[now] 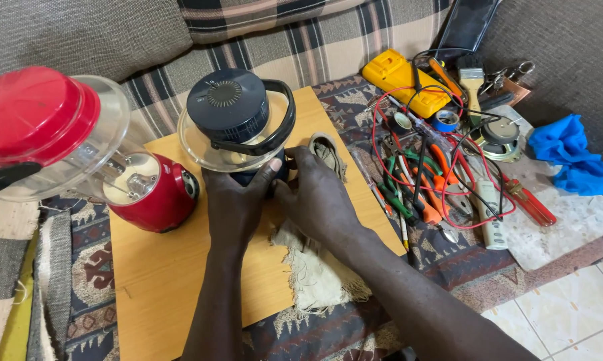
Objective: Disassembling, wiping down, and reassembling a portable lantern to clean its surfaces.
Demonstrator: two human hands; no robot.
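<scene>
both hands, left hand (238,200) and right hand (318,200), grip closed round the base of the dark blue clear-globed lantern (238,124) on the wooden board surface (154,281); the step looks like steadying it, firmly.

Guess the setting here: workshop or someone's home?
Likely a home living room used for repairs: a plaid sofa behind, a tiled floor, and pliers and a yellow multimeter spread beside the dark blue lantern.

Even, soft daylight — sharp focus, faint shadows, slight edge distortion.
</scene>
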